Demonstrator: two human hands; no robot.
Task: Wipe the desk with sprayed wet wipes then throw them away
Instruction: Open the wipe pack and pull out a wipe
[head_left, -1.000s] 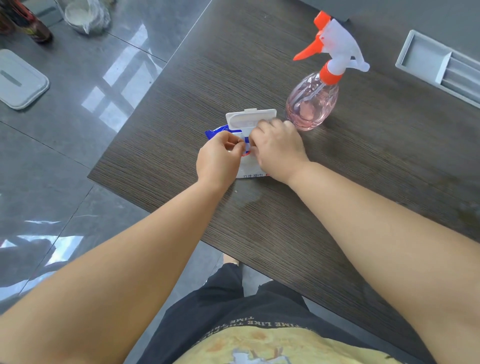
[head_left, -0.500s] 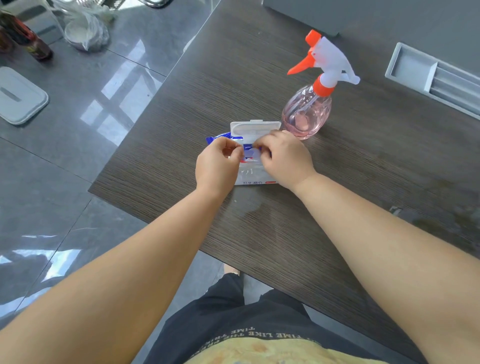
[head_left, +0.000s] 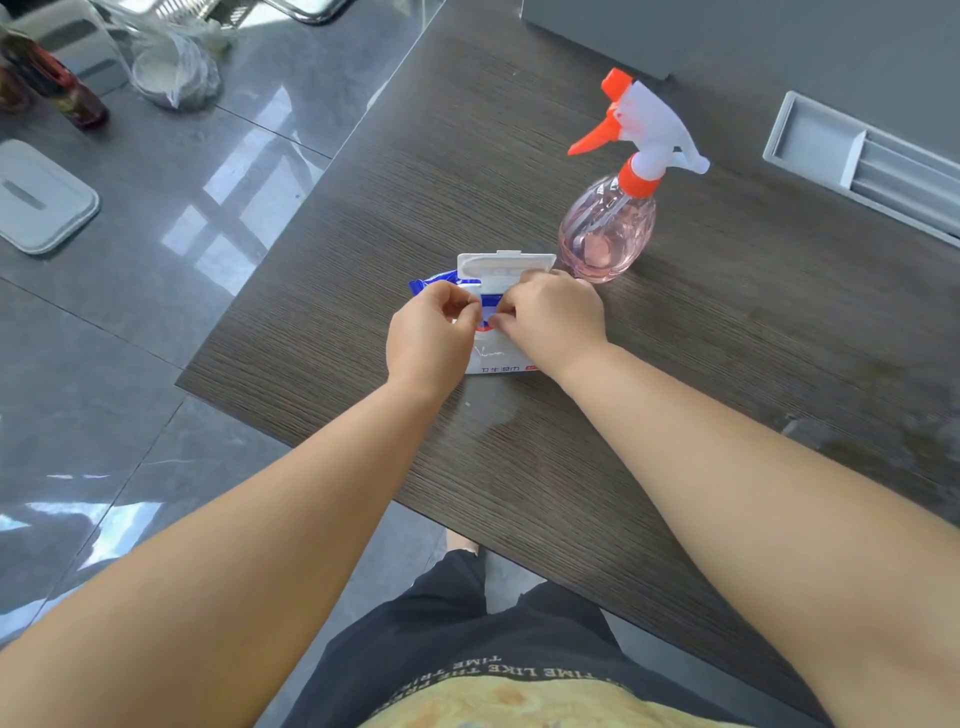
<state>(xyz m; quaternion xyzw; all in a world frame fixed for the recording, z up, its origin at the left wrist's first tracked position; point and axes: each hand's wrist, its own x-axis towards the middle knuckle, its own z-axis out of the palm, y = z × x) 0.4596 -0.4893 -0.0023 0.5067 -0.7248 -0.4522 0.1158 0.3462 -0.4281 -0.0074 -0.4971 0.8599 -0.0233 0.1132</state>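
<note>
Lying flat near the front left corner of the dark wooden worktop (head_left: 727, 364), the pack of wipes (head_left: 498, 358) is white and blue, and its white plastic lid (head_left: 506, 265) is flipped open on the far side. Both hands are on the top of the pack, close together at the opening. The left hand (head_left: 428, 338) has its fingers curled and pinches the pack at the left of the opening. The right hand (head_left: 553, 317) also has curled fingers and pinches at the right of the opening, almost touching the left one. What exactly sits between the fingertips I cannot tell, because the fingers hide it. A spray bottle (head_left: 608, 228) with a clear pink body, a white head and an orange trigger stands upright just beside the far right corner of the lid, a little beyond the right hand. Further to the right, a long grey tray (head_left: 857, 156) is set into the worktop, well apart from the pack. On the shiny grey floor (head_left: 156, 338) at the left lie a flat grey board (head_left: 41, 197), a dark bottle (head_left: 57, 88) and a plastic bag (head_left: 171, 67) with something white inside.
</note>
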